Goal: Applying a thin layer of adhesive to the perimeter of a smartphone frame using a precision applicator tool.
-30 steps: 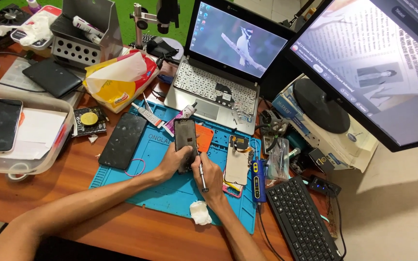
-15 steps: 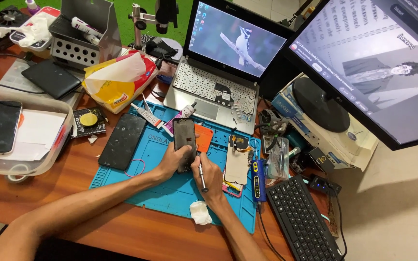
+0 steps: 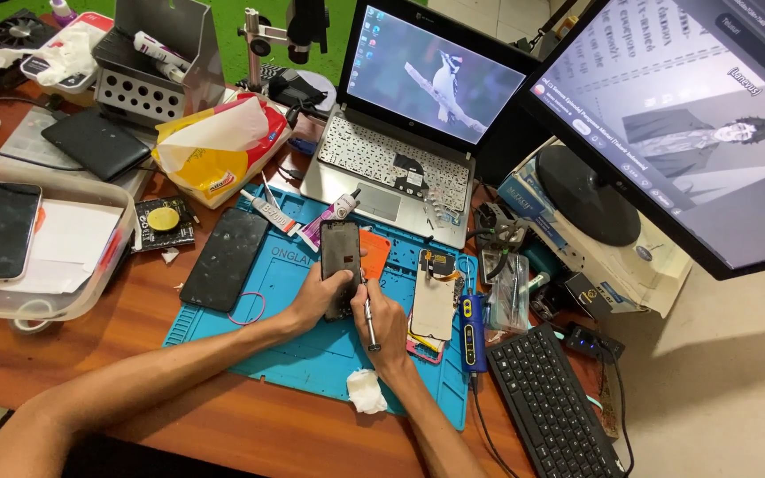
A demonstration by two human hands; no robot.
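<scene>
My left hand [image 3: 319, 299] clasps the dark phone [image 3: 340, 258] flat on the blue mat [image 3: 312, 354]; just right of that grip, my right hand [image 3: 389, 326] pinches a screwdriver [image 3: 368, 312], tip at the phone's edge. I judge I'm undoing screws; the next needs a steady, square seat. My fingers hide the tip.

Only the monitor [image 3: 666, 124] picture has changed; a larger figure now fills it.

Both forearms are reaching forward, converging. The left hand [image 3: 322, 296] is curling its fingers in a grip, thumb on top; the right hand [image 3: 384, 326] is pinching closed, wrist slightly bent.
</scene>
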